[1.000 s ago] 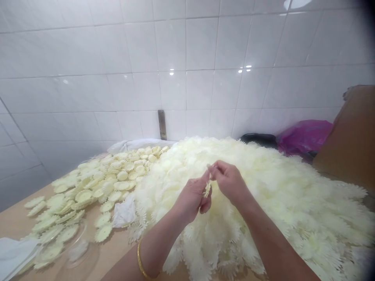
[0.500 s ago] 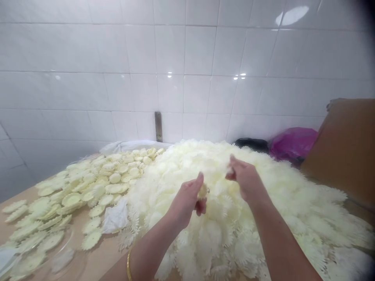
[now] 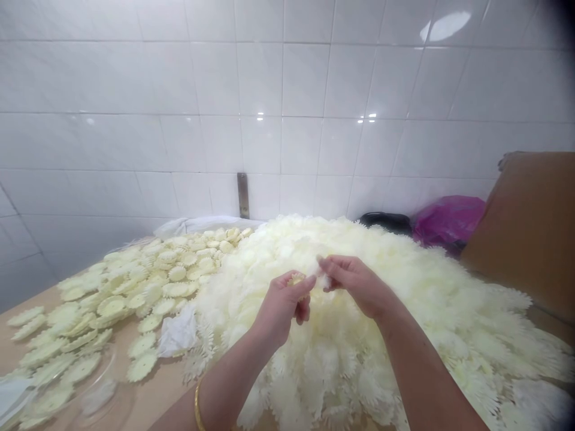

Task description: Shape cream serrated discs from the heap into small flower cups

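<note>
Over a big heap of pale, fringed, petal-like discs [image 3: 314, 371], my two hands are close together, fingertips nearly meeting. My left hand [image 3: 281, 302] is closed, pinching a small pale-yellow piece with a notched edge [image 3: 295, 278]; fingers cover most of it. My right hand [image 3: 354, 281] is also closed, thumb against forefinger. Something small and whitish seems to be at its fingertips, but blur and the pale heap behind hide what it is.
Thicker yellowish scalloped discs [image 3: 112, 306] spread across the table [image 3: 130, 401] at left. Near them are a crumpled white scrap [image 3: 177, 333] and a clear round dish [image 3: 108, 377]. A cardboard box [image 3: 525, 227], purple bag [image 3: 449, 218] and black item [image 3: 386, 222] stand right, against a tiled wall [image 3: 305, 78].
My right hand has moved left and slightly down toward the left hand. The left hand has turned, its thumb now lying more level over the yellowish piece.
</note>
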